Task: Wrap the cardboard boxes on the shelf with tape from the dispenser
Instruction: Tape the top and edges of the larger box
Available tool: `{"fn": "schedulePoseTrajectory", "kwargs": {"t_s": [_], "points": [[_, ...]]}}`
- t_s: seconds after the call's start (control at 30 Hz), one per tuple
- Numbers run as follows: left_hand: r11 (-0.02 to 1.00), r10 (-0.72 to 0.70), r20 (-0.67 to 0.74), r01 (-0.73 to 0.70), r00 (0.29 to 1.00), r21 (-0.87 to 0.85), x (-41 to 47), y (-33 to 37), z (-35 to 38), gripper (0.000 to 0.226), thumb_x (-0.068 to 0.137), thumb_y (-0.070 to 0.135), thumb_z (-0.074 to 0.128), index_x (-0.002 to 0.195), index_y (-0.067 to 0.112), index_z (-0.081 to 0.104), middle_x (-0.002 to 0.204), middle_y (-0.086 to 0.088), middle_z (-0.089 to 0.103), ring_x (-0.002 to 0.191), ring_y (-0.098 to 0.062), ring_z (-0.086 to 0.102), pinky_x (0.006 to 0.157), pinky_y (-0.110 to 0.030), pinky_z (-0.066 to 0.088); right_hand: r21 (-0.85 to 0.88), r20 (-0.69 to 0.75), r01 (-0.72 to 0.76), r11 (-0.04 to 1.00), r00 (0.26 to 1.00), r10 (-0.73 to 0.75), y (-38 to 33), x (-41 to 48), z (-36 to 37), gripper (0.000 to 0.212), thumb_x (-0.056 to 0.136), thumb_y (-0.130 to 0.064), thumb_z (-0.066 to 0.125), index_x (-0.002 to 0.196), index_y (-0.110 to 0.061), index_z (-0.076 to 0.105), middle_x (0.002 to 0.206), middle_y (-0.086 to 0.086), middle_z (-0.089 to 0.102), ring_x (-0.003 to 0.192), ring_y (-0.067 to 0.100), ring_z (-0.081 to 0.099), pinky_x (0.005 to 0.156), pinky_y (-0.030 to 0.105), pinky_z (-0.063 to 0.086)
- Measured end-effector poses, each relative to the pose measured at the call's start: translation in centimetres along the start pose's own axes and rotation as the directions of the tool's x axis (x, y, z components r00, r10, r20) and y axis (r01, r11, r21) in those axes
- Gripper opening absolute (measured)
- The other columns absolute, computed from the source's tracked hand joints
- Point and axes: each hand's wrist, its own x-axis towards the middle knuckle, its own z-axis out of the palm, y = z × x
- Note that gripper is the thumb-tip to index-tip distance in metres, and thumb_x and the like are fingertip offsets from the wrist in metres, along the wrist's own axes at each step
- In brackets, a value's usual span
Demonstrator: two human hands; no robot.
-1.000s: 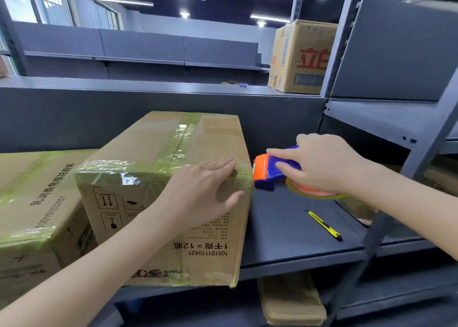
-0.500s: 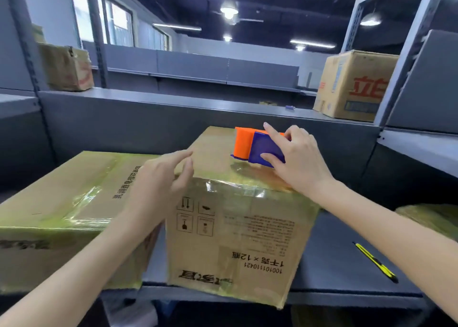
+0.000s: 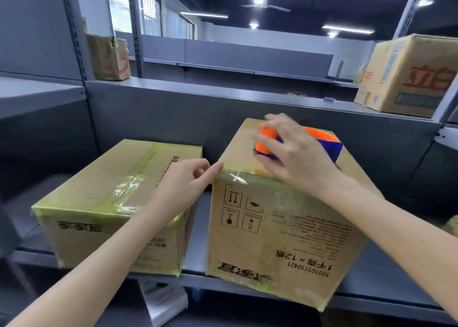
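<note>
Two cardboard boxes stand side by side on the grey shelf (image 3: 386, 274). The left box (image 3: 99, 178) lies low, with glossy yellowish tape over its top and edges. The right box (image 3: 285, 230) is taller, with tape along its top front edge and bottom edge. An orange and blue tape dispenser (image 3: 324, 138) sits on top of the right box. My right hand (image 3: 297, 158) lies over the dispenser, fingers draped round its orange front, blurred. My left hand (image 3: 178, 185) reaches between the boxes, its forefinger tip touching the right box's top left front corner.
A grey back panel rises behind the boxes. On the ledge above it stand a printed carton (image 3: 406, 76) at the right and a smaller worn carton (image 3: 109, 56) at the left. Upright shelf posts flank the bay. A white bundle (image 3: 166, 304) lies on the level below.
My right hand carried the dispenser from the shelf at the right up onto the right box. My left hand left the box's face and came to its top left corner. The view swung left.
</note>
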Motion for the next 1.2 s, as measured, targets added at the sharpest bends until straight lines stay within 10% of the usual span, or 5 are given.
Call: {"fn": "schedulePoseTrajectory", "kwargs": {"t_s": [0.23,0.57,0.8,0.97,1.2], "points": [[0.996,0.055,0.018,-0.056,0.998,0.067,0.2,0.1,0.2,0.033,0.090,0.034,0.058,0.065,0.015,0.069,0.054,0.005,0.060,0.051,-0.003,0.051,0.048,-0.016,0.035,0.288,0.515,-0.141,0.947,0.856,-0.029,-2.8,0.9,1.3,0.053,0.094,-0.048,0.041,0.145,-0.034,0.031,0.153,-0.013,0.026,0.137,0.007,0.027,0.104,0.031,0.039],[0.999,0.044,-0.111,-0.046,0.993,-0.022,0.6,-2.6,1.1,0.048,0.072,0.054,0.062,0.057,0.008,0.060,0.051,-0.003,0.056,0.050,-0.011,0.046,0.055,-0.027,0.038,0.327,0.523,-0.151,0.933,0.851,-0.046,-2.8,0.5,1.9,0.057,0.093,-0.049,0.039,0.146,-0.040,0.020,0.153,-0.019,0.020,0.142,0.003,0.013,0.109,0.037,0.035],[0.946,0.324,-0.110,-0.319,0.940,0.055,0.8,-3.7,2.3,0.038,0.088,0.044,0.045,0.070,0.011,0.048,0.062,0.001,0.046,0.060,-0.020,0.045,0.056,-0.043,0.042,0.315,0.503,-0.123,0.941,0.863,-0.055,-2.7,0.6,1.9,0.048,0.100,-0.036,0.035,0.146,-0.037,0.023,0.152,-0.020,0.023,0.141,0.004,0.019,0.102,0.038,0.042],[0.959,0.240,-0.143,-0.211,0.960,0.190,0.0,-3.3,1.9,0.049,0.080,0.055,0.046,0.100,0.011,0.056,0.087,0.003,0.057,0.080,-0.015,0.054,0.072,-0.028,0.046,0.270,0.577,-0.099,0.958,0.813,-0.079,-2.6,0.6,1.4,0.055,0.099,-0.040,0.034,0.149,-0.032,0.012,0.155,-0.016,0.014,0.144,0.005,0.008,0.116,0.031,0.023],[0.796,0.559,0.037,-0.549,0.828,0.255,1.1,2.1,3.2,0.045,0.094,0.039,0.040,0.118,0.010,0.065,0.116,-0.003,0.065,0.107,-0.015,0.054,0.096,-0.023,0.036,0.350,0.595,-0.331,0.877,0.801,0.065,1.5,-3.9,-2.8,0.046,0.099,-0.032,0.037,0.144,-0.025,0.034,0.145,-0.022,0.028,0.131,-0.010,0.024,0.109,0.010,0.017]]}}
